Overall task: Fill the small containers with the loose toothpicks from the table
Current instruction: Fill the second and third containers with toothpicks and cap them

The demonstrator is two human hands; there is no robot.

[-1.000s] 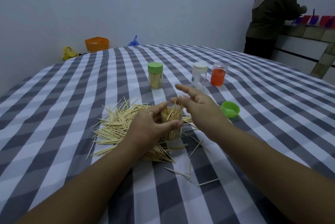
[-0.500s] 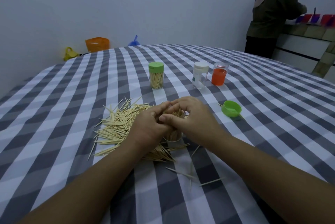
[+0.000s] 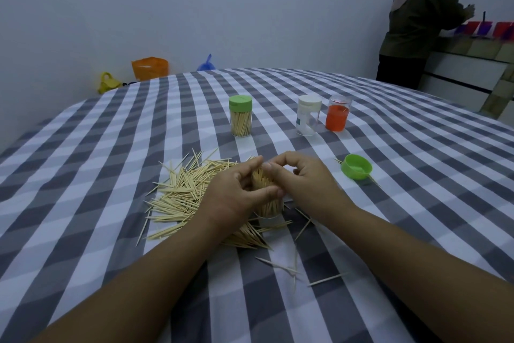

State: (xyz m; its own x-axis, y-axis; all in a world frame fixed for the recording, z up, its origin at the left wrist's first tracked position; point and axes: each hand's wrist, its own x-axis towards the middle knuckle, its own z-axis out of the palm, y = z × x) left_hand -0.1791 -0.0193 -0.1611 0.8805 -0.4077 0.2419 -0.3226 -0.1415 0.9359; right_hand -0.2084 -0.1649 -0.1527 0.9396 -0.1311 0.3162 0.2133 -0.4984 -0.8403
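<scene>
- Head view: left hand [image 3: 232, 198] is wrapped around a small clear container [image 3: 268, 208], thumb across the front, fingers curled round the far side.
- The right hand [image 3: 301, 176] sits on top of the same container, fingertips bunched and pinching at the toothpick bundle [image 3: 261, 177] sticking out of its mouth. Can't tell how many it's got between the fingers.
- The container stands upright on the bench [image 3: 83, 176], already packed pretty full, and its base shows just below the left thumb.
- The loose toothpick pile [image 3: 183, 195] is just left of the hands and runs under the left wrist.
- A few stray toothpicks [image 3: 292, 270] lie nearer the camera, between the two forearms.
- The green lid [image 3: 356, 166] lies open side up to the right of the hands, apart from them.
- Further back: a green-capped container [image 3: 240, 116] full of toothpicks, a white-capped container [image 3: 308, 114] that looks see-through, and an orange container [image 3: 337, 114] just beside it.
- The bench has a grey and white checked cloth.
- Another person [image 3: 420, 17] stands at the far right by a shelf, back turned.
</scene>
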